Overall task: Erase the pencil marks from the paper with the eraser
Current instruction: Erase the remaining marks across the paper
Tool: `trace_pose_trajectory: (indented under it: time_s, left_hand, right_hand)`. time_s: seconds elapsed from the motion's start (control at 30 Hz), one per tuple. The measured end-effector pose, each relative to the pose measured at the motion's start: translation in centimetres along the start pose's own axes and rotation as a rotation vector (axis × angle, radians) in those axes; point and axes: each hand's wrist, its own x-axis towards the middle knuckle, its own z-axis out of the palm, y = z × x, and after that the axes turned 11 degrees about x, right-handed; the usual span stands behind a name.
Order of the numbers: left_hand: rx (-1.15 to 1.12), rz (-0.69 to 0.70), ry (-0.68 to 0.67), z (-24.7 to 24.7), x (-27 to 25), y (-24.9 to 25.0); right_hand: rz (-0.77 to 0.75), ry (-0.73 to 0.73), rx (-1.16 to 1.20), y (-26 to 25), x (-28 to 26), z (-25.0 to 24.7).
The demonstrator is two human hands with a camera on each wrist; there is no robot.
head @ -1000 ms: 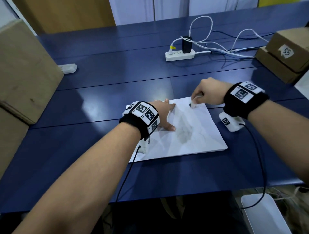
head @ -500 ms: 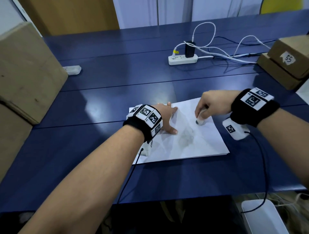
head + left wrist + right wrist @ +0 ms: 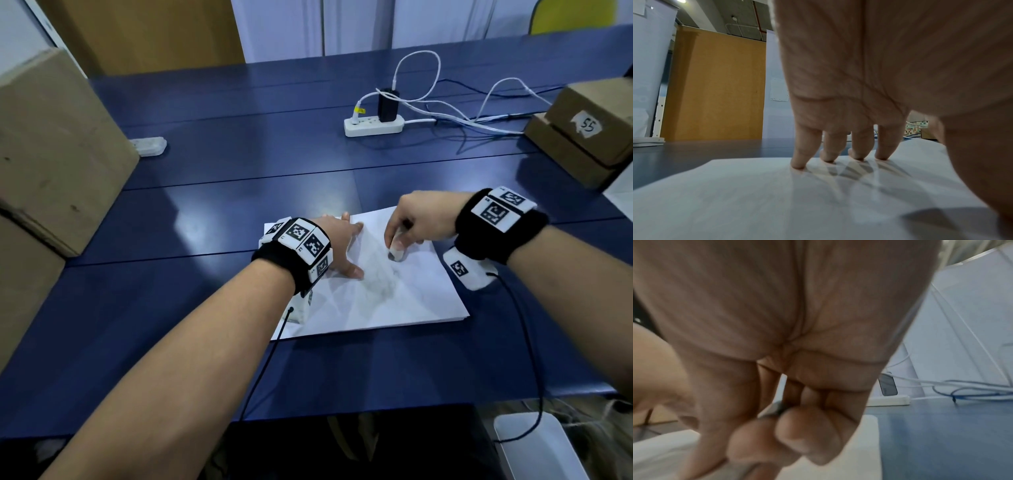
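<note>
On the left, our left hand (image 3: 337,245) lies flat on the paper (image 3: 411,301). Its grip is released, with straight fingers (image 3: 859,146) pressing down to keep the sheet from sliding. The paper sits on the blue bench (image 3: 205,205), in front of us. We think it is thin, light and easy to crumple, so it needs a hand on it while we rub. In the middle is a grey smudge (image 3: 382,286) of pencil, not yet gone. To the right, our right hand (image 3: 421,221) pinches the small white eraser (image 3: 397,253). Its grip is clenched around the top, and the dark tip touches the paper just above the smudge. The eraser looks soft and bendy, so we should hold it low.
</note>
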Motion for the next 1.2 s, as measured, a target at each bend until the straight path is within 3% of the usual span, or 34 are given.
trace_pose_trajectory:
  time_s: [0.1, 0.17, 0.23, 0.37, 0.57, 0.77, 1.03, 1.13, 1.2]
  left_hand:
    - [-0.009, -0.002, -0.001, 0.1, 0.0, -0.1]
    - [-0.012, -0.007, -0.001, 0.2, 0.1, -0.1]
    - [-0.01, -0.01, -0.005, 0.3, 0.2, -0.1]
    - [-0.002, -0.006, -0.002, 0.3, 0.2, -0.1]
    - [-0.029, -0.011, -0.01, 0.4, 0.3, -0.1]
    - [-0.024, -0.006, 0.001, 0.4, 0.3, -0.1]
    - [-0.114, -0.029, 0.063, 0.7, -0.7, 0.3]
    - [-0.168, -0.046, 0.138, 1.2, -1.6, 0.4]
    - [-0.163, -0.024, 0.115, 2.0, -2.5, 0.2]
  right_hand:
    - [0.051, 0.269, -0.026, 0.7, 1.4, -0.7]
    - [0.081, 0.344, -0.01, 1.2, 2.0, -1.1]
    - [0.097, 0.306, 0.004, 1.3, 1.7, -1.0]
    - [0.068, 0.068, -0.006, 0.0, 0.3, 0.4]
    - [0.153, 0.336, -0.029, 0.4, 1.1, -0.6]
    - [0.186, 0.203, -0.055, -0.8, -0.1, 0.7]
    - [0.326, 0.281, -0.276, -3.5, -0.2, 2.2]
    - [0.342, 0.301, -0.287, -4.0, -0.3, 2.6]
    - [0.346, 0.311, -0.293, -4.1, -0.5, 2.9]
